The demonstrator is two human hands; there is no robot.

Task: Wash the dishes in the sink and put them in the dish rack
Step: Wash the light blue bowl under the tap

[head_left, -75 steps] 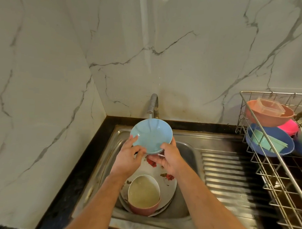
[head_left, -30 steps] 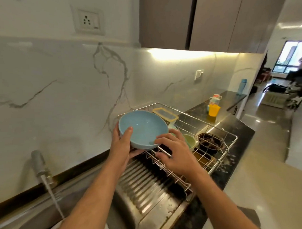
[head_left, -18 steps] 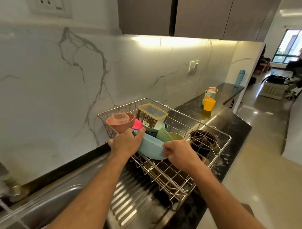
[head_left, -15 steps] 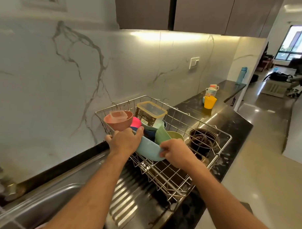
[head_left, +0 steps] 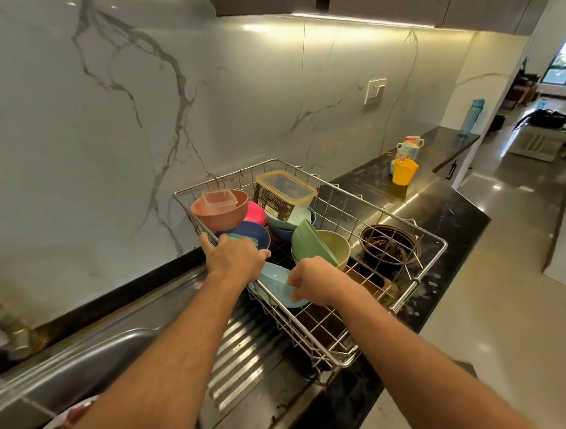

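Note:
A light blue bowl (head_left: 277, 284) lies tilted on its side inside the wire dish rack (head_left: 414, 283), near the rack's front left edge. My left hand (head_left: 233, 256) grips the bowl's left rim from above. My right hand (head_left: 314, 281) holds its right side, fingers curled round the edge. The rack also holds a pink bowl (head_left: 220, 212) with a small clear box in it, a dark blue plate (head_left: 253, 234), green bowls (head_left: 319, 246) and a clear container (head_left: 284, 195).
The ribbed steel drainboard (head_left: 251, 351) lies in front of the rack, with the sink basin (head_left: 77, 377) at lower left. The tap (head_left: 14, 336) runs a thin stream. A yellow cup (head_left: 404, 172) and mugs (head_left: 409, 148) stand on the black counter behind.
I carried the blue bowl from under the tap to the rack. In the last half second both hands lowered it deeper into the rack and tipped it onto its side.

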